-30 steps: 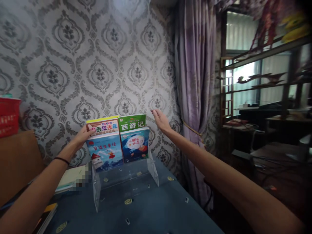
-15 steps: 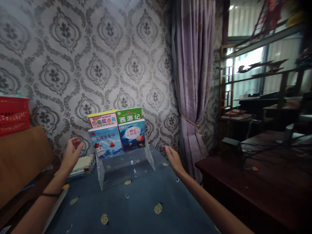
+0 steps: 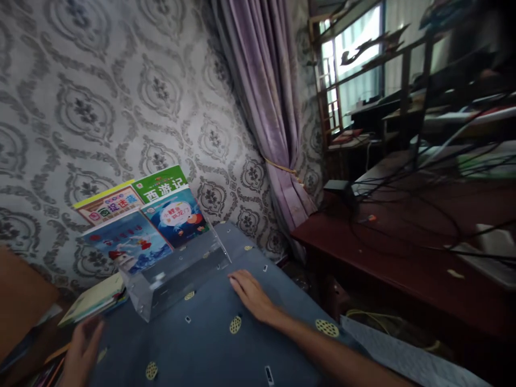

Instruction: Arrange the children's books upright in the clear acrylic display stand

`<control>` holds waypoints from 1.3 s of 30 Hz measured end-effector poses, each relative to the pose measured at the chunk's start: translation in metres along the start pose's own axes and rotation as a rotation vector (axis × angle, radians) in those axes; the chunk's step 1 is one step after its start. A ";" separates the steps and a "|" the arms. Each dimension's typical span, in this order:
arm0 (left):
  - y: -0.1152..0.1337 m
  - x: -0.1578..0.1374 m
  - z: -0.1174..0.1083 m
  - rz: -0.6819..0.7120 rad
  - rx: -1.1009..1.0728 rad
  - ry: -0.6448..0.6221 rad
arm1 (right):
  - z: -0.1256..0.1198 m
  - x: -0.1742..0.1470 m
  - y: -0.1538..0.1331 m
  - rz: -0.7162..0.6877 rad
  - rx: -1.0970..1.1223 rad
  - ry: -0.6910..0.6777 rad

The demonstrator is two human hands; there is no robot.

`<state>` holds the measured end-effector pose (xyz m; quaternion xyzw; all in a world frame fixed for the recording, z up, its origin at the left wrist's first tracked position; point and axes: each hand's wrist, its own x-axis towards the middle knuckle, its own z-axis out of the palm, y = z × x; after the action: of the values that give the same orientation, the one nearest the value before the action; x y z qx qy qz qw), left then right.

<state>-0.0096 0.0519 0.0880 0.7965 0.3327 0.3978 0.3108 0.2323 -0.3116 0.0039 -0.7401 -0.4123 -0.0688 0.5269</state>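
Note:
A clear acrylic book stand stands on the blue cloth-covered table. Several children's books lean in its rear tiers: a blue one with a red-clad figure, a dark blue one with a fish, a green one behind, and a brown one with a yellow top edge. My right hand is just right of the stand, low over the cloth, fingers stretched out and holding nothing. Near the table's left edge, my left hand is slightly blurred, thumb and fingers apart, with nothing visible in it.
A stack of books lies left of the stand, with a brown board beyond. Patterned wallpaper and a tied purple curtain stand behind. On the right is a dark red desk with tangled cables.
The view has swung right and tilted. Both hands have drawn back and down from the stand's sides, the left towards the lower left corner. The books stay in the stand.

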 end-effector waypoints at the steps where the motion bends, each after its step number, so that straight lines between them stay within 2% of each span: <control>1: 0.011 0.007 -0.001 -0.039 -0.024 -0.009 | -0.002 -0.001 -0.001 -0.001 -0.007 -0.029; 4: 0.049 0.031 0.003 -0.171 -0.198 0.115 | -0.003 -0.002 -0.005 0.009 -0.033 -0.116; 6: 0.069 0.044 0.006 -0.205 -0.327 0.183 | -0.002 -0.005 -0.007 0.003 -0.058 -0.158; 10: 0.098 0.062 0.007 -0.169 -0.496 0.139 | 0.002 -0.012 -0.009 -0.046 -0.091 -0.199; 14: 0.122 0.074 -0.002 -0.209 -0.474 0.134 | 0.002 -0.010 -0.009 -0.022 -0.052 -0.183; 17: 0.128 0.081 -0.009 -0.226 -0.488 0.119 | 0.004 -0.009 -0.007 0.011 -0.031 -0.161; 21: 0.114 0.086 -0.011 -0.243 -0.448 0.110 | 0.009 -0.012 -0.002 -0.024 -0.043 -0.167; 25: 0.094 0.089 -0.004 -0.310 -0.498 0.082 | 0.010 -0.016 0.000 -0.021 -0.061 -0.171; 30: 0.070 0.087 0.008 -0.345 -0.498 0.133 | 0.006 -0.014 -0.003 -0.025 -0.064 -0.174; 35: 0.035 0.064 0.019 -0.378 -0.526 0.071 | 0.013 -0.018 0.019 0.045 -0.037 -0.162; 39: 0.011 0.036 0.029 -0.396 -0.555 0.094 | 0.016 -0.015 0.039 0.095 -0.013 -0.116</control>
<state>0.0346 0.0669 0.0973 0.5825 0.3739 0.4412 0.5711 0.2440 -0.3105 -0.0388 -0.7649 -0.4060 -0.0030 0.5000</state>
